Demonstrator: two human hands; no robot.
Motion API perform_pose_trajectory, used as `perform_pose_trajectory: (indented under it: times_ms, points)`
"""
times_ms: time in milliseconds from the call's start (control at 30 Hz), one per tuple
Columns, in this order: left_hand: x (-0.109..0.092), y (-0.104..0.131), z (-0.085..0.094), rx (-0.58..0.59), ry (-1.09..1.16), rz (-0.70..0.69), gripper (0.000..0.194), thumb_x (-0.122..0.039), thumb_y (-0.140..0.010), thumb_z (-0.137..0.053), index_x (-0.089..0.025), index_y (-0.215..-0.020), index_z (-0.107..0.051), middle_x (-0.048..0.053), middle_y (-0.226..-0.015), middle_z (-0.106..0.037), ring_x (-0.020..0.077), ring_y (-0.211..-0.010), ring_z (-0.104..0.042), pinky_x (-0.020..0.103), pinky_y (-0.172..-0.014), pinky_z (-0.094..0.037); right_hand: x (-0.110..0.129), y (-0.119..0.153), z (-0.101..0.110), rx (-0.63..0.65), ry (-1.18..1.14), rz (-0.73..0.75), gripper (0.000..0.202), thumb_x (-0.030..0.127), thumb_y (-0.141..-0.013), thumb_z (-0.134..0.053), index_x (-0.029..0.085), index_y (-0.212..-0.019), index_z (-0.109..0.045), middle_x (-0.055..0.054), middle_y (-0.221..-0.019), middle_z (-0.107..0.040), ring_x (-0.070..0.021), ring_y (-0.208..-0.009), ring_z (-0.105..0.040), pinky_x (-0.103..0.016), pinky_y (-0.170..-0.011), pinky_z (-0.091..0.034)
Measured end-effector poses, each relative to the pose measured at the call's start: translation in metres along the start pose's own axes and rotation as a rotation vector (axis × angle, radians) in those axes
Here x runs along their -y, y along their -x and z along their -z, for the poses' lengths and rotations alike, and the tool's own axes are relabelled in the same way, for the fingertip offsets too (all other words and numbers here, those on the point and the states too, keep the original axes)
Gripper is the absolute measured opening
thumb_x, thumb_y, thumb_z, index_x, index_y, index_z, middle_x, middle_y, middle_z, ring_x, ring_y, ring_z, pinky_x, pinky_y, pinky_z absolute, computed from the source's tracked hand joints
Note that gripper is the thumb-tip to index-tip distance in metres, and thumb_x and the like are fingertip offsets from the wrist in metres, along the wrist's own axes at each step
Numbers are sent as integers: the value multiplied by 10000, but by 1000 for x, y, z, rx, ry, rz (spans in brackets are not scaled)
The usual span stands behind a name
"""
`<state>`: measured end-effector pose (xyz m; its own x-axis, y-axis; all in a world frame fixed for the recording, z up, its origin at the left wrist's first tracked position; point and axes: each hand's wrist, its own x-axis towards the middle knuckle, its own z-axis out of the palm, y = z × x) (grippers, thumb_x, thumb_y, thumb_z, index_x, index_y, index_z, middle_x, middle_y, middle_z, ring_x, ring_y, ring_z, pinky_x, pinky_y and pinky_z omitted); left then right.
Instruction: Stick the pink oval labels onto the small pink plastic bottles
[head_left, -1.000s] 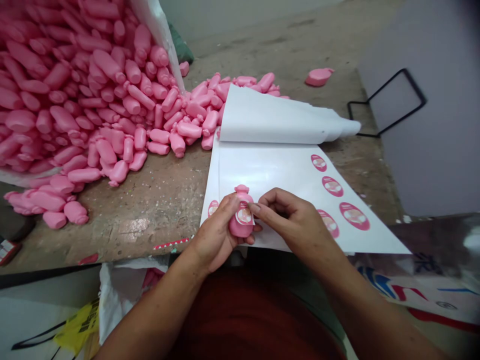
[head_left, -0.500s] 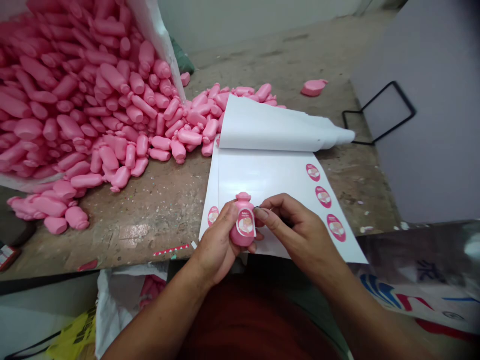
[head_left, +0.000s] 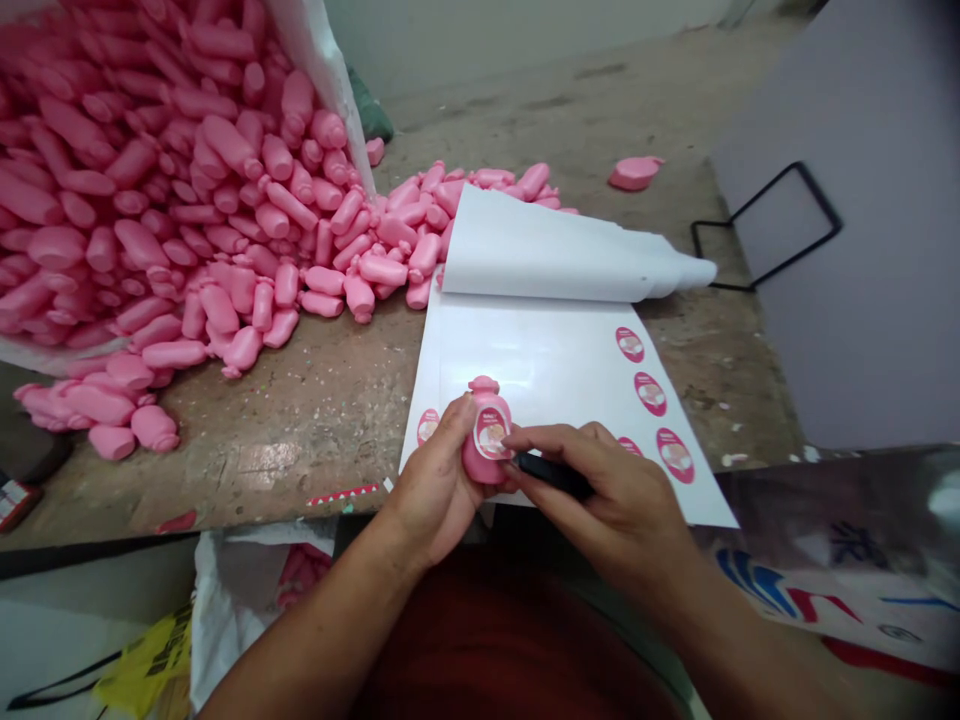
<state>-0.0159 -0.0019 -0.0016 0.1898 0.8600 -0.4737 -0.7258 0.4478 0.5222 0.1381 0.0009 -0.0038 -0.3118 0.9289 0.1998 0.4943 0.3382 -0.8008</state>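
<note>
My left hand point(head_left: 431, 490) is closed around a small pink bottle point(head_left: 486, 471), its ruffled neck pointing away from me. On the bottle's front sits an oval pink-and-white label point(head_left: 491, 432). My right hand point(head_left: 626, 495) grips a slim black-handled tool point(head_left: 556, 476); its tip is hidden near the bottle. The right index fingertip touches the label's right edge. Beneath both hands lies a white label sheet point(head_left: 525, 345), with several oval stickers along its right side and one at the left.
Pink bottles point(head_left: 225, 150) spill from a large white sack at the left onto the worn table point(head_left: 277, 430). Sheets folded back point(head_left: 547, 245) cover part of the pile. A lone pink bottle point(head_left: 635, 173) lies farther back. A black wire bracket point(head_left: 799, 225) juts from the grey panel.
My right hand no longer pinches the label's edge; the black tool now shows in it and a finger rests on the label. The label's loose lower corner now lies flatter on the bottle.
</note>
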Motion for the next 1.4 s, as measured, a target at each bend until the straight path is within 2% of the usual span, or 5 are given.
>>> perform_pose_trajectory:
  times_ms: [333,767,967,1200,1400]
  points:
    - [1,4,6,16,-160,-37,375,-466,-926,-586,-227,-1215,-579,40,-904,-655,151,-751,-645,245,-624,-502,4,-11,3,-36,-285,-255,181,425,-851,-626,246,-853,-643,-3,-751,-703,-188,-687,-648,-296,-606,-482]
    - [3,2,5,55,-184,-79,341,-468,-938,-567,-212,-1154,-631,14,-849,-588,130,-715,-584,218,-591,-470,-6,-11,2,-132,348,183,239,377,-955,-545,220,-878,-709,-25,-713,-730,-176,-551,-474,-326,-599,-347]
    - [5,2,4,67,-155,-60,318,-432,-942,-575,-199,-1147,-646,18,-876,-566,113,-718,-543,205,-593,-464,-8,-14,-3,-205,346,147,258,408,-898,-601,225,-736,-683,-19,-609,-679,-169,-530,-414,-324,-577,-321]
    - [3,3,1,116,-47,79,302,-401,-962,-543,-183,-1151,-632,26,-851,-584,101,-632,-560,199,-522,-471,-9,-12,1,-58,-65,-136,217,375,-844,-636,243,-672,-629,9,-589,-625,-174,-593,-539,-304,-578,-407]
    - [3,6,1,85,16,99,303,-359,-998,-469,-172,-1172,-633,22,-854,-546,95,-655,-559,204,-526,-480,-9,-9,-3,-186,147,31,209,385,-840,-651,247,-683,-646,-5,-576,-627,-177,-567,-485,-308,-544,-360]
